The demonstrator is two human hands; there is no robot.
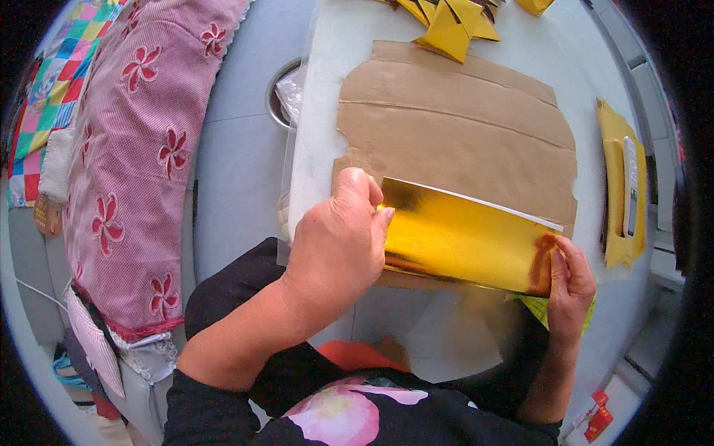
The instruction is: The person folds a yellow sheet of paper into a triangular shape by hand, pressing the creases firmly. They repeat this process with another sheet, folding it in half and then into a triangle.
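A shiny gold foil sheet point(463, 234), apparently folded, is stretched between my two hands above the near edge of a brown cardboard piece point(457, 111). Along its far edge a thin white strip shows. My left hand point(348, 234) pinches the sheet's left end between thumb and bent fingers. At the right end, the thumb and fingers of my right hand point(569, 279) grip the near corner, and the hand is mirrored in the foil. Several folded gold paper pieces point(452, 28) lie at the cardboard's far edge.
The cardboard lies on a white table point(321, 89). A yellow stack point(616, 134) with a white device point(630, 184) on it sits at the right. A metal bowl point(273, 100) holding a plastic bag stands beyond the left edge. A pink flowered cover point(134, 145) drapes a sofa at left.
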